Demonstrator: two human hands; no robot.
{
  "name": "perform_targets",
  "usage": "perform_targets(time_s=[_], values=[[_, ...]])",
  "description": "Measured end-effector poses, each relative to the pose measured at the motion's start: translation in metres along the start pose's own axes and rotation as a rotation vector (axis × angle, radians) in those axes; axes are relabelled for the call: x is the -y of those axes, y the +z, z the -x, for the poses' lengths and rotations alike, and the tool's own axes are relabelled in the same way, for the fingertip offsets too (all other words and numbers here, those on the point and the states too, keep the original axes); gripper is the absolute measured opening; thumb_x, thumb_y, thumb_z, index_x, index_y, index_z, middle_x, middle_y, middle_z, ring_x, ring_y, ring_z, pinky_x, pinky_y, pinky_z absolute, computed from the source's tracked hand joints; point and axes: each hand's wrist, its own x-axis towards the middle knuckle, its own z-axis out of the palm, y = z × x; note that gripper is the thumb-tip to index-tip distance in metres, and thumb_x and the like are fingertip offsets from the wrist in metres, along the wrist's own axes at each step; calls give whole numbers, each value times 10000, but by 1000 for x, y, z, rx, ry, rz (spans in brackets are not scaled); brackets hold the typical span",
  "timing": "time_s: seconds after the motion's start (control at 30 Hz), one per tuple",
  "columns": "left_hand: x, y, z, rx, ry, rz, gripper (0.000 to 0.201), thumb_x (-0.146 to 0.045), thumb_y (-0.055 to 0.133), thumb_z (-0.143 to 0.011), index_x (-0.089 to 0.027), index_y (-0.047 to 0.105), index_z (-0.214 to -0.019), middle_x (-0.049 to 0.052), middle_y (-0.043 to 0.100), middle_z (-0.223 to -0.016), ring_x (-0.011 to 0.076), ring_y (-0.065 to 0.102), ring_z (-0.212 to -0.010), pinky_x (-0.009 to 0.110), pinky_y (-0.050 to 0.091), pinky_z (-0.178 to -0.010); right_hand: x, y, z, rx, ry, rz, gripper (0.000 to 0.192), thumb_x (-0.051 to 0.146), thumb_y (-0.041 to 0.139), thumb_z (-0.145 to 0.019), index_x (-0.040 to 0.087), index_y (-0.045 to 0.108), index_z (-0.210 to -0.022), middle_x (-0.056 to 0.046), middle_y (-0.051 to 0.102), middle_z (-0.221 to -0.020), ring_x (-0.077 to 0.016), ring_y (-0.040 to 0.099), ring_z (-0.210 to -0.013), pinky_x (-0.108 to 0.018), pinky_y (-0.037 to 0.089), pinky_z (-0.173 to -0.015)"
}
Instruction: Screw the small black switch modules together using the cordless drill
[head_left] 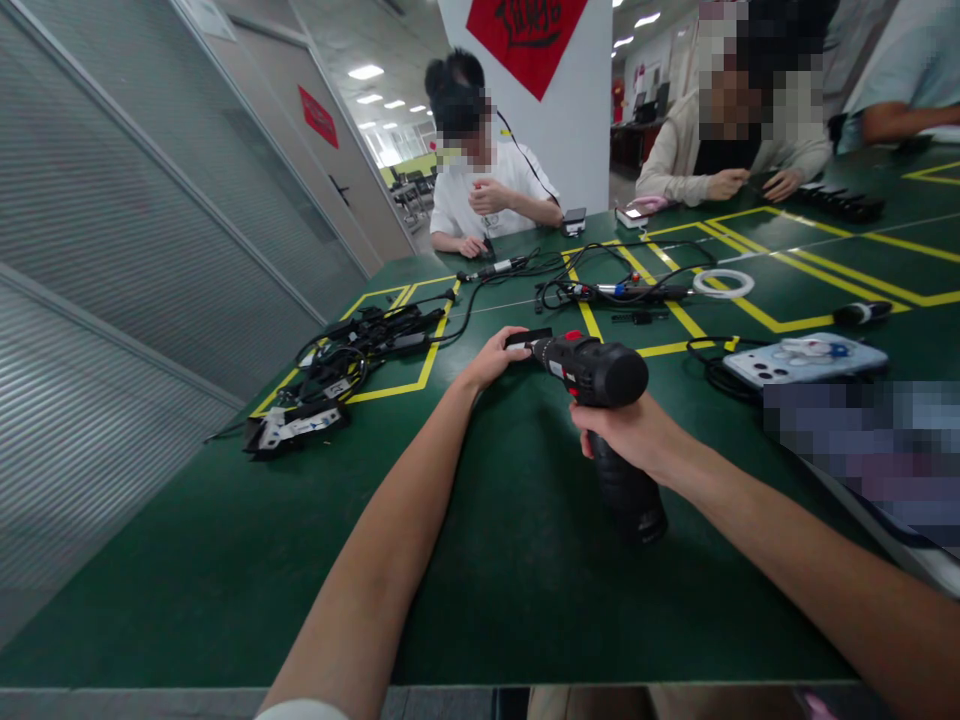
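A: Entry, hands first. The right hand [626,432] is wrapping closed around the grip of the drill [600,372], holding it above the bench [225,560] near the middle of the view. The battery end is hanging down toward the bench; I cannot tell whether it is touching.

B: And the left hand [495,357]?

A: Its fingers are closing on a small black block [527,338] right at the drill's nose, apparently steadying the piece so the bit is meeting it squarely. Bit tip itself is hidden.

B: Orientation?

A: The drill's barrel is running roughly level, long axis left to right across the view, nose pointing left and slightly away from the wearer; the grip is dropping at an angle from it.

B: Surroundings?

A: Cables [352,345] are lying well apart to the left, a phone [806,360] to the right, a white ring [724,283] beyond. Two other people are sitting at the far edge, their hands at their own work.
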Motion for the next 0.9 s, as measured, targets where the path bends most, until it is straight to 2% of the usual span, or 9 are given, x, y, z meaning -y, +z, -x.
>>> perform_targets(time_s=[0.9], values=[[5, -2, -2, 9, 7, -21, 571, -278, 726, -675, -192, 569, -1217, 61, 639, -1123, 211, 593, -1006, 345, 466, -903, 4, 1, 2, 0, 11, 5, 53, 203, 609, -679, 168, 608, -720, -30, 600, -545, -169, 577, -491, -288, 420, -491]])
